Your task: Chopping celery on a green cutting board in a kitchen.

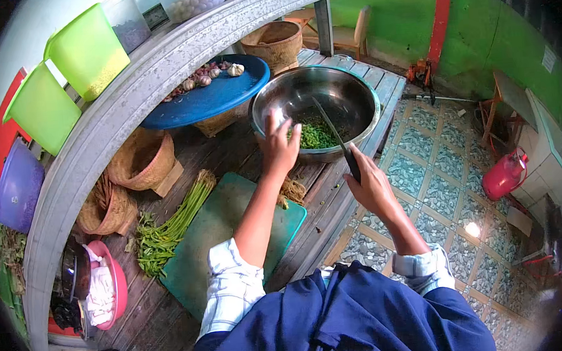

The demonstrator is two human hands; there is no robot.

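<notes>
My right hand (370,183) grips the dark handle of a kitchen knife (328,119), whose blade reaches over a large stainless steel bowl (373,101). Chopped greens (313,134) lie in the bottom of the bowl. At the bowl's near left rim is my left hand (281,146), its fingers spread and nothing seen in them. Below my left forearm lies a green cutting board (207,239). A bundle of leafy green stalks (179,221) rests along the board's left edge. Some cut root ends (292,193) sit at the board's far right corner.
A blue round tray (207,105) holds garlic and shallots. Woven baskets (145,160) and a pink basin (119,284) with white cloth or bags stand left. A grey shelf (165,63) with tubs arches over the wooden table (146,341). A red gas cylinder (501,178) stands on the tiled floor.
</notes>
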